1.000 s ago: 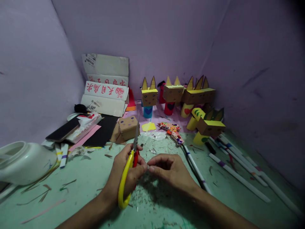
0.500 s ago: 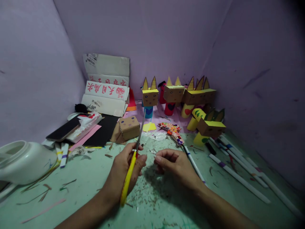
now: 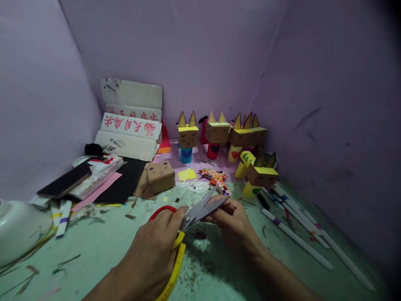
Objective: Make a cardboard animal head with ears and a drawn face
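Observation:
My left hand (image 3: 145, 248) is wrapped round a pair of scissors (image 3: 198, 211) with one red and one yellow handle. The blades are parted and point up to the right. Close to their tips, my right hand (image 3: 234, 221) is closed, its fingers pinched together behind the blades; whatever they hold is hidden. A small dark scrap (image 3: 200, 235) lies on the table below the blades. Just beyond the tips rests a colourful patterned piece (image 3: 216, 179). Farther left sits a small cardboard box with purple dots (image 3: 161, 175).
Horned cardboard figures (image 3: 188, 140) stand along the back, with another figure (image 3: 261, 175) at right. Striped white paper tubes (image 3: 297, 239) lie on the right. Folded cardboard (image 3: 130, 129), a phone (image 3: 64, 179), black paper (image 3: 120, 188) and a white pot (image 3: 21, 230) are on the left.
The scissors have turned from upright to slanting right and their blades have parted. My left hand now grips the handles, with the blades beside my right hand. The view has shifted slightly.

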A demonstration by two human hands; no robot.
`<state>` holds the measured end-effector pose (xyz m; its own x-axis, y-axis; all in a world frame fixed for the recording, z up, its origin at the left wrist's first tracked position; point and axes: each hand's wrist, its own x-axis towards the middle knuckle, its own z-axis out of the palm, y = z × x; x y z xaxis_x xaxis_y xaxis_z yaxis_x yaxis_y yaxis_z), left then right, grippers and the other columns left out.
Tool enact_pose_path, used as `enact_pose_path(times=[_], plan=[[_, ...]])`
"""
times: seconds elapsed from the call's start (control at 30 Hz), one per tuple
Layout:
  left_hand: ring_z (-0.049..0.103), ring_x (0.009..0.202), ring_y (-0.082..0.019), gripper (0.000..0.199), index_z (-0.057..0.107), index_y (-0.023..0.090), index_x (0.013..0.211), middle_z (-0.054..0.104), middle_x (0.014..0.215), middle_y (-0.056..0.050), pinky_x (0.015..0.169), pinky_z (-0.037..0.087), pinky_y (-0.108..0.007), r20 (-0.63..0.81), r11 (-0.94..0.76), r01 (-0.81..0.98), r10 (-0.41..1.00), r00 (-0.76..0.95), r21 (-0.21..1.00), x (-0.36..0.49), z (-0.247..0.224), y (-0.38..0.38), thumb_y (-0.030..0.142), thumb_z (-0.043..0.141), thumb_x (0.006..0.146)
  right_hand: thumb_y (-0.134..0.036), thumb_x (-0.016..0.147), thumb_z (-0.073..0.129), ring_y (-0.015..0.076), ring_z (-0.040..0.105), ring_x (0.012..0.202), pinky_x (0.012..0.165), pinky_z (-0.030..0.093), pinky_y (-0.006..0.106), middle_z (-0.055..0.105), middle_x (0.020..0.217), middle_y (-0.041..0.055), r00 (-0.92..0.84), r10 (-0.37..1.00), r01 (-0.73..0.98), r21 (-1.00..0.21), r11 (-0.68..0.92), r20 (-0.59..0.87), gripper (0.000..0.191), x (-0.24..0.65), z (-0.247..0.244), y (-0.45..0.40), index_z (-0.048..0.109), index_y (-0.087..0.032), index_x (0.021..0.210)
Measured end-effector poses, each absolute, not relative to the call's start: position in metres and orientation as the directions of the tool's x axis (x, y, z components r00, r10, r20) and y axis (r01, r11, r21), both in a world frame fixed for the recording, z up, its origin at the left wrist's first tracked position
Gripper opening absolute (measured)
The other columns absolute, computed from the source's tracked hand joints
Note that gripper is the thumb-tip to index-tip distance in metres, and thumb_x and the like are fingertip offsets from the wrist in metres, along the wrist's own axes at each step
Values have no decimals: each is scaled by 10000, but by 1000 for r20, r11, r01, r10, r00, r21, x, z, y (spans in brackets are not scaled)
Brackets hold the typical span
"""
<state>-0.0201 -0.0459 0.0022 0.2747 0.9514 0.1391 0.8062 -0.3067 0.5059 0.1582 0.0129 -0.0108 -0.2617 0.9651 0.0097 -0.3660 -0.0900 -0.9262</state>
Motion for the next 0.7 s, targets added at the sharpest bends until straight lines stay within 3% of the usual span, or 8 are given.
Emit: enact_pose_path(times=[0.2,0.53,0.7], plan=[[565,955,-299,627,317,237,1364,576,1139,-137,775,475,-459,154,-367,853,930,333,372,-23,-11,-46,97,372,756,-146,540,730,144,608,529,545,476,242,664,543,-7,-229,973,-372,-921,-119,-33,87,158,-10,13,673,-171,603],[587,955,-267,606,338,240,1363,605,1116,-116,808,481,-398,119,-352,855,936,332,381,-23,-6,-46,107,393,774,-134,570,698,130,616,518,554,480,227,683,549,-4,-286,958,-378,-919,-113,0,57,160,-10,14,694,-170,614],[577,988,-269,613,324,243,1362,583,1177,-119,832,481,-430,119,-354,870,935,334,344,-24,-9,-45,114,397,767,-137,584,707,134,631,536,549,476,215,694,559,4,-286,958,-349,-934,-79,25,52,161,-14,16,702,-164,628]])
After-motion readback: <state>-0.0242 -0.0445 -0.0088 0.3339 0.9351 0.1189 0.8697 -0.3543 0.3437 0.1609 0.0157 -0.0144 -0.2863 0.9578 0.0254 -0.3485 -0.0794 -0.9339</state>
